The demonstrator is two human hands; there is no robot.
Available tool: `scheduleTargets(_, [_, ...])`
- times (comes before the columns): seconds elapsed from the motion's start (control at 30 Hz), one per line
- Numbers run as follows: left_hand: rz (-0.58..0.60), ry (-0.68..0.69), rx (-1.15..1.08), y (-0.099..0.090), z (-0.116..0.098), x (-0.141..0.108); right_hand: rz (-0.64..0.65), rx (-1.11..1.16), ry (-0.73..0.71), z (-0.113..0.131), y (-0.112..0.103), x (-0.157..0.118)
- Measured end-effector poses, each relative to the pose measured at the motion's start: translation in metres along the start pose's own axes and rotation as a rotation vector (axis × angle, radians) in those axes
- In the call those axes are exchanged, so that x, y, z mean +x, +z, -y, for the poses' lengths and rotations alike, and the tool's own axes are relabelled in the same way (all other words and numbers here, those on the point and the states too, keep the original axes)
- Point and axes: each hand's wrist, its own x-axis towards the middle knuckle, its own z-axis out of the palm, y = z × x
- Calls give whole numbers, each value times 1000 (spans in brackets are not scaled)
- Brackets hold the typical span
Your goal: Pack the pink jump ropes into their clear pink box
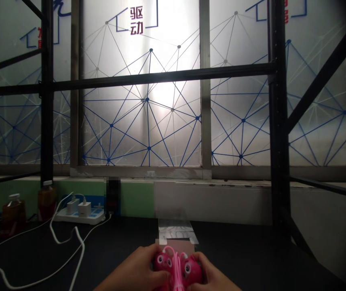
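Near the bottom of the view I hold a pair of pink cartoon-faced pieces with big round eyes, joined by a bundled pink cord point(177, 270). My left hand point(144, 268) is closed around the left pink piece point(163, 262), its thumb across the front. Round the outer side of the right pink piece point(191, 270) my right hand point(212, 275) is wrapped. Thin cords rise from the top of both pieces. The lower ends are cut off by the frame. Just behind them lie a brown card point(176, 245) and a clear plastic sleeve point(177, 230) on the black table point(236, 246).
At the left stand a white power strip point(92, 218) with chargers, looping white cables point(79, 242) and two bottles, a nearer bottle point(13, 214) and a farther bottle point(47, 200). A dark phone-like object point(112, 196) leans at the wall. Black rack posts point(279, 121) rise before frosted windows.
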Motion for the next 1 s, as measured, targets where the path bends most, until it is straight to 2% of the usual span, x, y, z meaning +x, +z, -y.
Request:
scheduleTargets(0.13, [29,14,4,-3,1,-1,-19,30,-14,-7,0,4])
scheduleTargets(0.2, [55,9,1,-5,1,-2,-6,31,10,-3,3,2])
scheduleTargets(0.27, [81,13,-2,-7,1,-3,5,-27,-28,6,7,-3])
scheduleTargets(0.4, [95,20,27,-10,2,-2,22,-444,-259,39,12,-21])
scheduleTargets(0.47, [93,6,40,-10,2,-2,53,-655,-236,53,10,-29])
scheduleTargets(0.53, [88,2,32,-9,1,-1,76,-757,-209,61,7,-33])
scheduleTargets(0.7, [46,6,43,-6,-3,-2,62,-856,-233,58,2,-33])
scheduleTargets(0.87, [-50,-8,261,-4,-3,-4,-39,-884,-260,52,3,-30])
scheduleTargets(1.0, [1,-55,313,-6,-1,-4,-57,-996,-232,47,2,-29])
